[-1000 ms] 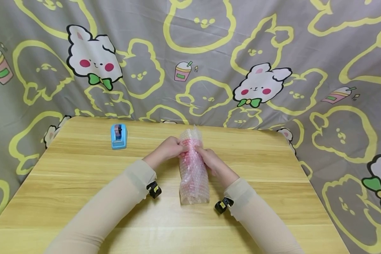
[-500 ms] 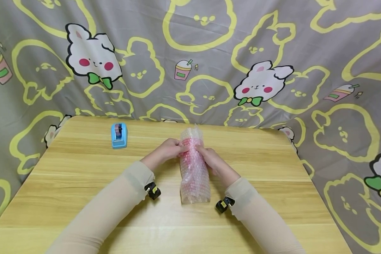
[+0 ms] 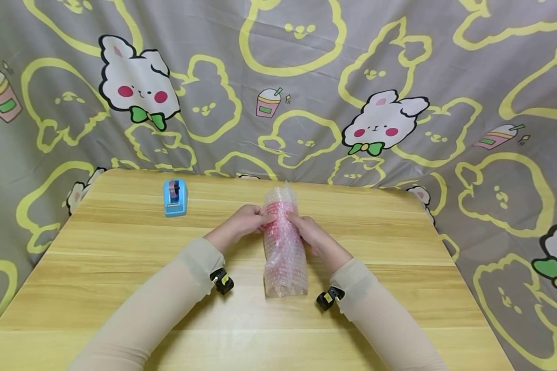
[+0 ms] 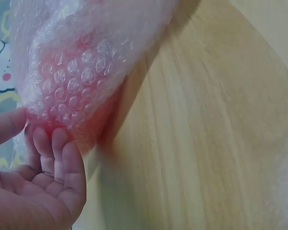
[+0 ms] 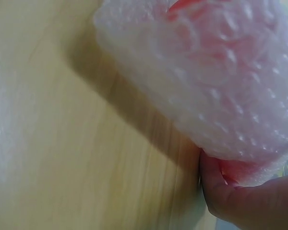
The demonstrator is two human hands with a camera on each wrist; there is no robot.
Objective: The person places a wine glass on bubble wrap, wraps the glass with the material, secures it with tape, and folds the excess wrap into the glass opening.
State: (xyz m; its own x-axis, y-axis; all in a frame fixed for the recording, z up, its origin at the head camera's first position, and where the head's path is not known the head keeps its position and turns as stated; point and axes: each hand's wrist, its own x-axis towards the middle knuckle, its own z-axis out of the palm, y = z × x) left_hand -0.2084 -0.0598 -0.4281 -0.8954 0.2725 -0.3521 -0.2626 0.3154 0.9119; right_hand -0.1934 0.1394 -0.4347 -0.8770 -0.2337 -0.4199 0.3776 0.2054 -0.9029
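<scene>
A long bundle of clear bubble wrap point(image 3: 285, 263), with something red or pink showing through it, lies on the table and points away from me. What is inside cannot be made out. My left hand point(image 3: 246, 220) holds the bundle's left side near its far end. In the left wrist view the fingertips point(image 4: 59, 136) curl against the wrap's side, with the thumb point(image 4: 9, 123) at its top. From the right, my right hand point(image 3: 312, 234) grips the same part, thumb on top. The right wrist view shows a curled finger point(image 5: 212, 179) at the wrap's lower edge.
A blue tape dispenser point(image 3: 175, 198) with a roll of tape stands at the back left of the wooden table point(image 3: 376, 232). Behind and beside the table hangs a grey patterned curtain point(image 3: 223, 31). Each sleeve cuff carries a small black camera point(image 3: 222, 281).
Both hands keep hold of the bubble-wrapped bundle. My left hand and forearm have shifted very slightly toward me and left; the bundle stays almost in place.
</scene>
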